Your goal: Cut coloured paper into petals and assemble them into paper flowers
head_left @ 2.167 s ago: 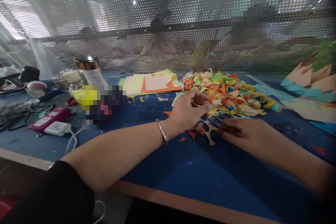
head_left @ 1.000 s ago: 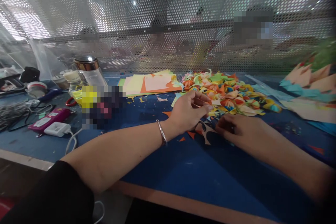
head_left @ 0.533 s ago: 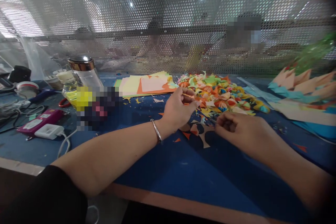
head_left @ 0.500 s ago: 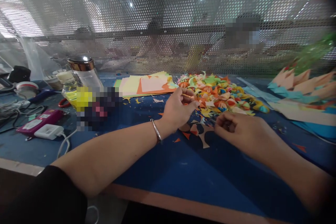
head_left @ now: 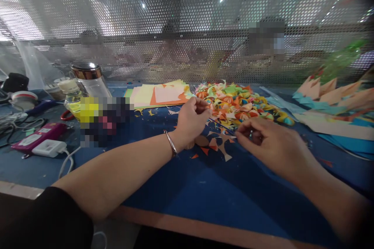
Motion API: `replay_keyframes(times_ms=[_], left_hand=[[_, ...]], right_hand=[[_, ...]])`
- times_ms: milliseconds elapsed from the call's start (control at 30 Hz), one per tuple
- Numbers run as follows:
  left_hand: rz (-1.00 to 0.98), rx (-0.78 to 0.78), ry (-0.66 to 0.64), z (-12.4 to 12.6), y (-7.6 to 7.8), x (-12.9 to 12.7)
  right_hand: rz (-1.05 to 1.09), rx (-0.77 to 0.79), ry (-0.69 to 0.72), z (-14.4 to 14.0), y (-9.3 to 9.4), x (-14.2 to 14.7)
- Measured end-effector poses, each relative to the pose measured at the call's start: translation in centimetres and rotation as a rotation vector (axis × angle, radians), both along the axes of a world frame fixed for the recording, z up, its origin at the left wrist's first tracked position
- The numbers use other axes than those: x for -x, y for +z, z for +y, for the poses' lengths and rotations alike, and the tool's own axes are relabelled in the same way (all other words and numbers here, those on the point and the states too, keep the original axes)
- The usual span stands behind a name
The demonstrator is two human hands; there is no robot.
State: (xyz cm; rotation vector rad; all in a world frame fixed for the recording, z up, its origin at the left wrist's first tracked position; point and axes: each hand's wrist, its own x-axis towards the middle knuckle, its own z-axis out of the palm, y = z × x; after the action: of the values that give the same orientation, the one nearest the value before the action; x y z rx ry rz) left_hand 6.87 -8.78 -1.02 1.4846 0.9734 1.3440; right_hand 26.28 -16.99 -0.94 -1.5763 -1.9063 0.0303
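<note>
My left hand, with a silver bangle at its wrist, is closed in a pinch above the blue table. Facing it, my right hand is also pinched, with the fingers curled. A thin dark blue strand stretches between the two sets of fingertips; its exact kind is too small to tell. Just behind the hands lies a heap of folded colourful paper pieces. Beneath them are cut paper scraps, tan and orange, with round cut edges.
Coloured paper sheets lie behind my left hand. At left stand a lidded bottle and a purple power strip with cables. Spiky folded paper is at right. A perforated metal screen closes the back, people beyond it.
The view has shifted slightly, moving the table things a little left. The strand between my fingertips shows more plainly now. Both hands keep their pinch, nearly in place.
</note>
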Motion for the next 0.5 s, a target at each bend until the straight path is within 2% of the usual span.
replay_keyframes(times_ms=[167, 233, 300, 500], left_hand=[[-0.219, 0.101, 0.146, 0.5, 0.3, 0.1], [-0.288, 0.159, 0.174, 0.5, 0.5, 0.1], [-0.325, 0.181, 0.168, 0.3, 0.7, 0.1], [-0.328, 0.134, 0.05, -1.3, 0.7, -0.7]], right_hand=[[0.172, -0.268, -0.143, -0.5, 0.7, -0.1], [0.28, -0.301, -0.197, -0.3, 0.5, -0.4], [0.384, -0.238, -0.182, 0.0, 0.2, -0.6], [0.524, 0.068, 0.044, 0.5, 0.4, 0.1]])
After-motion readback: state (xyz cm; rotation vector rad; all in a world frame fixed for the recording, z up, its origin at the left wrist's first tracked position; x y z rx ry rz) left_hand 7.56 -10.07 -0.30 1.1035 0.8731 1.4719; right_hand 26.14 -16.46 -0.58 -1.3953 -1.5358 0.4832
